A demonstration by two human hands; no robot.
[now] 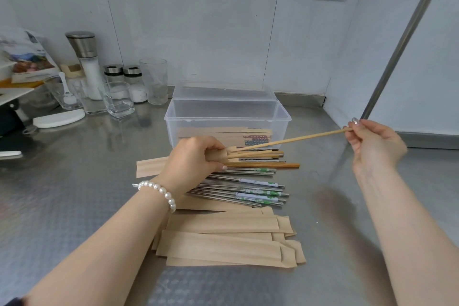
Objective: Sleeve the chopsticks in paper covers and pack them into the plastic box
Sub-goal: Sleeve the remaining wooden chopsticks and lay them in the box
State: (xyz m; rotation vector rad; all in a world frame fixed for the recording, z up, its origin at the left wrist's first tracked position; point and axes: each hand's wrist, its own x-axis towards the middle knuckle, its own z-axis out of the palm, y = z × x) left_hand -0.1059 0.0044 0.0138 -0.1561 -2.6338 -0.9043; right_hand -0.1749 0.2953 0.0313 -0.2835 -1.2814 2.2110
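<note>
Our right hand (372,146) pinches a bamboo chopstick (293,140) running left-right, tip in the sleeve (151,166) our left hand (191,159) grips; plastic box (227,117) holds sleeved pairs.

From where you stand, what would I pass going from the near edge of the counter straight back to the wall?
Stack of empty paper covers → metal chopsticks → wooden chopsticks → open plastic box with sleeved pairs inside → its raised lid → tiled wall.
</note>
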